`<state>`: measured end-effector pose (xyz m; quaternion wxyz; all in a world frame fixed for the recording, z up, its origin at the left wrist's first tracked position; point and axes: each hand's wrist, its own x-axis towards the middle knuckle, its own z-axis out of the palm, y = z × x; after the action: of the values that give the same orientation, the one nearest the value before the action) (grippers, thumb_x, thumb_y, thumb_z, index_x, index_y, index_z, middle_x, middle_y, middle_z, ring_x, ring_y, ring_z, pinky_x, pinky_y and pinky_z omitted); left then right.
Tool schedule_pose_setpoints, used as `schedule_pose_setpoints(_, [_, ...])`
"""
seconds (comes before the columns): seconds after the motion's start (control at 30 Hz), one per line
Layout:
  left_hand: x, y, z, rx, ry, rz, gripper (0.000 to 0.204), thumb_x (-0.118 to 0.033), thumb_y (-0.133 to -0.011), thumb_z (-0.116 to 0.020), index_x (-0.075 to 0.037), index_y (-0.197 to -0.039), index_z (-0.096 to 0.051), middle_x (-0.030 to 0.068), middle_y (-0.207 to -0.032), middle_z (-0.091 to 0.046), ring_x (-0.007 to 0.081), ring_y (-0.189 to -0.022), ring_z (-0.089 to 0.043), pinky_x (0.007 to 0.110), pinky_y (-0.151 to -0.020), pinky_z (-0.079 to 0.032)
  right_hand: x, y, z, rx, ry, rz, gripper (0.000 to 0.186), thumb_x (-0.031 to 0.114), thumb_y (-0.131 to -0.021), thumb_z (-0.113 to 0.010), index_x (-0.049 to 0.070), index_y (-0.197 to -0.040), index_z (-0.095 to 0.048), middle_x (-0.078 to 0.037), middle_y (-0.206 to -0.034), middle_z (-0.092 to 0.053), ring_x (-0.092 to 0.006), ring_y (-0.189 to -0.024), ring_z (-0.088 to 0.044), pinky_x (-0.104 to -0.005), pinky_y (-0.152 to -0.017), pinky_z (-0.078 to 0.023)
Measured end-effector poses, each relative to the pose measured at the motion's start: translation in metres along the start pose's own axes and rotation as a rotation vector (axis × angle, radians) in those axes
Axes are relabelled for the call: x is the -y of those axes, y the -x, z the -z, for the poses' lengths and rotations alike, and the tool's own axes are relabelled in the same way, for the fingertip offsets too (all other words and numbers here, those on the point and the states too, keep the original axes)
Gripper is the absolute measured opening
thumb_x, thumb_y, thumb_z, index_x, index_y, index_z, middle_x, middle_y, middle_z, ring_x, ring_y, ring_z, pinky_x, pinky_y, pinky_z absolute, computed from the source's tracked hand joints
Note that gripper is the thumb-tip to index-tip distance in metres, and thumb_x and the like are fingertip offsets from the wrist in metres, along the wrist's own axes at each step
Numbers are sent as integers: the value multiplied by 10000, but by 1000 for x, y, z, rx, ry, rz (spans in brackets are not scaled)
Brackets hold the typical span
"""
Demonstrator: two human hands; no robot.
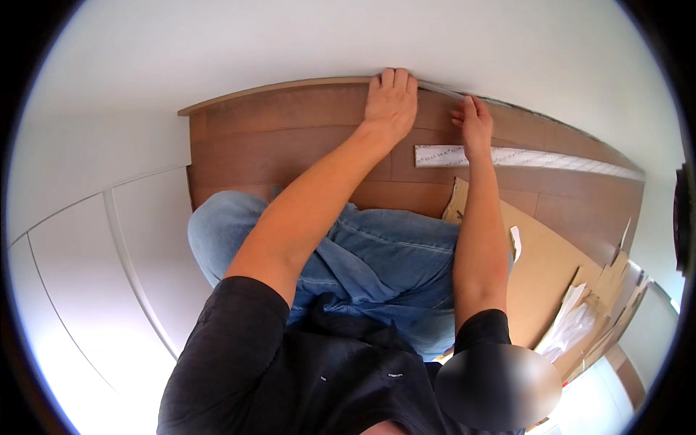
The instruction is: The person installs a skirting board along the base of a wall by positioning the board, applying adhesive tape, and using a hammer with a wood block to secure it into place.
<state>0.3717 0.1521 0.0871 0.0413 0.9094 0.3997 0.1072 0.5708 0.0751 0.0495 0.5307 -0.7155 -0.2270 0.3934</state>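
Note:
My left hand [391, 105] is closed over a narrow brown trim board [277, 86] along the foot of the white wall, its fingertips at the top edge. To its right, my right hand [475, 127] pinches a thin pale strip [442, 90] at the wall, beside a dark uneven gap; what exactly the strip is, I cannot make out. A long white strip with small printing [552, 160] lies on the wooden floor [290, 152], passing just by my right wrist.
My jeans-clad legs [377, 246] fill the middle below my arms. Cardboard sheets [542, 264] and crumpled white plastic [573, 330] lie at the right. White panels [145, 261] stand at the left, and the white wall [304, 40] bounds the floor ahead.

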Motion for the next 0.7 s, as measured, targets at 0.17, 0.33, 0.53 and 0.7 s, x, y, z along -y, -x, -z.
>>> schedule_pose_setpoints(0.17, [5,3,1,-3,-30,6,379,-94,-848,-628,31,-1202,-574,189,-1201,-511,348,-1130,-490,489,-961,-439,4,7,-13,4,54,6,412,298,-1068,-575,21,-1368,-627,-93,-1163,-688,-151,-887,-673,-284,-756,-573])
schedule_pose_setpoints(0.33, [1,3,5,16,-33,11,390,-102,-826,-660,31,-1184,-579,192,-1197,-511,357,-1125,-491,500,-959,-443,3,2,-21,-127,-28,-20,430,278,-1029,-625,-67,-1286,-602,-119,-1129,-678,-181,-860,-701,-297,-719,-586])
schedule_pose_setpoints(0.53, [3,-2,2,13,7,-26,367,-95,-850,-633,22,-1195,-585,193,-1211,-513,367,-1153,-487,509,-976,-441,1,-16,-51,-276,-193,4,379,222,-956,-697,-86,-1165,-625,-129,-986,-690,-186,-764,-689,-309,-646,-561])
schedule_pose_setpoints(0.7, [-1,-1,7,81,-22,18,403,-150,-867,-651,16,-1229,-595,167,-1226,-532,338,-1160,-491,504,-1018,-415,-24,-25,-62,-287,129,100,299,181,-962,-723,-71,-1113,-667,-100,-955,-703,-163,-775,-692,-296,-638,-584])
